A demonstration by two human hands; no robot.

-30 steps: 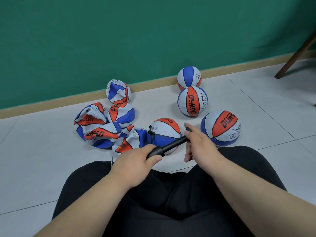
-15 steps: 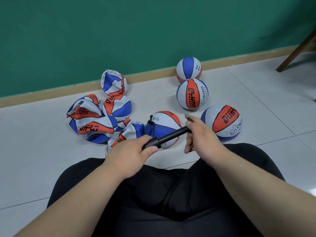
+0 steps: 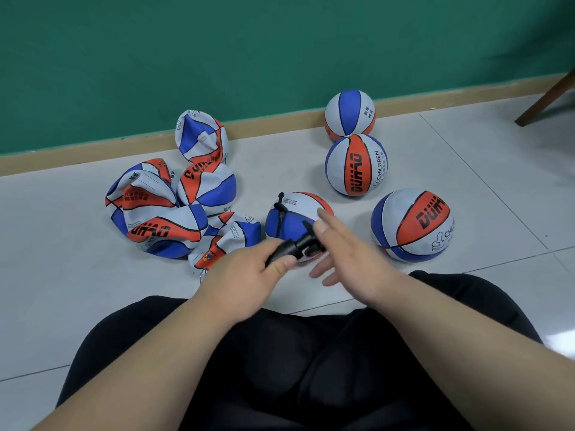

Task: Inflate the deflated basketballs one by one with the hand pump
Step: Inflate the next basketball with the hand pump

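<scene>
My left hand (image 3: 245, 278) grips the black hand pump (image 3: 295, 245) by its barrel, above the floor in front of my knees. My right hand (image 3: 345, 253) hovers just right of the pump's handle end with its fingers straight and spread, holding nothing. Behind the pump sits a partly filled ball (image 3: 295, 213) with the pump's black hose (image 3: 280, 209) at its top left. Several crumpled deflated balls (image 3: 161, 219) lie in a heap to the left. Three round inflated balls stand on the right: one nearest (image 3: 410, 225), one in the middle (image 3: 356, 164), one by the wall (image 3: 350, 115).
I sit on the white tiled floor (image 3: 62, 275) with my black-trousered legs (image 3: 295, 368) below the hands. A green wall (image 3: 249, 42) with a wooden skirting board runs behind the balls. A brown chair leg (image 3: 547, 101) slants at the far right.
My right hand has let go of the pump handle and opened. The pump now looks shorter, its handle pushed in toward my left hand.
</scene>
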